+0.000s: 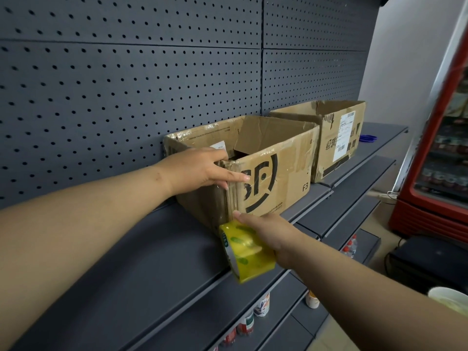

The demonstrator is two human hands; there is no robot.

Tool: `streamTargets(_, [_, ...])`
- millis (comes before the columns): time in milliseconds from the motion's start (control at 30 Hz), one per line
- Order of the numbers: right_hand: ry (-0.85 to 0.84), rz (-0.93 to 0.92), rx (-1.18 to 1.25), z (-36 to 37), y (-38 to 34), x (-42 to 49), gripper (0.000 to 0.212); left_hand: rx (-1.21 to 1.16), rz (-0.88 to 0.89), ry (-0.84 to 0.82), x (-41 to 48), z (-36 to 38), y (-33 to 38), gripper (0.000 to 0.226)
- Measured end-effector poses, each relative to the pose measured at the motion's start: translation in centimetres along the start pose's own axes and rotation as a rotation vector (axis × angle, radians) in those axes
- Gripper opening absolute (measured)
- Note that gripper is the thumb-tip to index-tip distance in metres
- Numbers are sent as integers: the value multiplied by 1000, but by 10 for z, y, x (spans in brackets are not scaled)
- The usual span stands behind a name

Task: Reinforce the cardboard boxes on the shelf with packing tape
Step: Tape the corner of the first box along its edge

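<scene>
An open cardboard box [278, 173] with a black printed logo stands on the dark grey shelf [141, 262]. My left hand [202, 169] lies flat against its near vertical corner, fingers straight, pressing on clear tape there. My right hand [268, 236] grips a roll of yellowish clear packing tape [244, 252] just below the box's bottom corner, at the shelf's front edge. Tape runs from the roll up the corner. A second open cardboard box [339, 138] with a white label stands behind and to the right.
A grey pegboard wall [126, 84] backs the shelf. Blue scissors [367, 138] lie on the shelf beyond the second box. Lower shelves hold cans and bottles [255, 315]. A red drinks fridge [440, 158] stands at the right, with a dark device [428, 259] below it.
</scene>
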State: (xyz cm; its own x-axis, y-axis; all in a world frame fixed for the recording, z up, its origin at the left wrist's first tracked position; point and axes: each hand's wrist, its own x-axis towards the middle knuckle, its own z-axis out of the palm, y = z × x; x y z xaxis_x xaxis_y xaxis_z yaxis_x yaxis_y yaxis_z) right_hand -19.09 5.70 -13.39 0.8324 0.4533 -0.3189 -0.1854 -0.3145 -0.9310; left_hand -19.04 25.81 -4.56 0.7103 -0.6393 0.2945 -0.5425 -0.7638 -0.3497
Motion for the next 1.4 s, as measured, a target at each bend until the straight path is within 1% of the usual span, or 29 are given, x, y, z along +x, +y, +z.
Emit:
streamTargets(67, [-130,-21,120,-6,7,-5,32,4,-3,30,0,3,1,56])
streamTargets(100, [-211,-39,166,-9,12,-7,28,2,-1,38,0,4,2,56])
streamTargets(200, [-430,-139,179,-19,29,-12,41,-6,-17,56,-1,6,3,55])
streamTargets(233, [-472,-174,165,-22,33,-15,41,-11,-26,66,-2,6,4,55])
streamTargets(300, [-492,-233,103,-29,37,-21,33,-23,-27,102,-3,6,8,54])
streamTargets(367, [-458,-278,49,-38,39,-26,27,-24,-8,145,-1,5,14,53])
streamTargets(467, [-401,-293,-30,-49,37,-31,30,-26,-3,163,2,5,21,54])
streamTargets(533, [-335,-304,-125,-46,36,-34,32,-55,-35,162,2,5,23,55])
streamTargets(600, [-210,-326,-178,-38,32,-33,48,-78,-66,158,0,6,21,55])
streamTargets(633, [-136,-324,-167,-33,29,-32,56,-75,-74,153,0,7,19,56])
streamTargets(667, [-76,-320,-148,-27,25,-31,60,-69,-75,145,0,7,18,57])
streamTargets(733, [2,-321,-140,-18,16,-29,54,-60,-64,143,2,8,16,59])
streamTargets(800, [44,-295,-158,-10,8,-28,46,-47,-50,153,3,9,14,59])
streamTargets(900, [94,-240,-240,-6,-5,-26,55,-49,-50,162,3,10,13,56])
streamTargets(933, [113,-234,-266,-6,-10,-26,55,-52,-51,163,4,10,13,54])
streamTargets(1033, [132,-206,-332,-7,-20,-29,55,-60,-51,166,5,11,12,54])
streamTargets(1133, [95,-130,-420,-4,-11,-32,56,-60,-45,185,5,10,12,55])
streamTargets(1233, [87,-68,-446,-1,-5,-29,55,-28,-39,184,4,8,14,51])
streamTargets(1300, [85,-53,-446,-1,-13,-23,49,-17,-54,174,5,8,14,50])
streamTargets(1400, [71,-70,-495,1,-29,-15,51,2,-50,170,4,8,13,48])
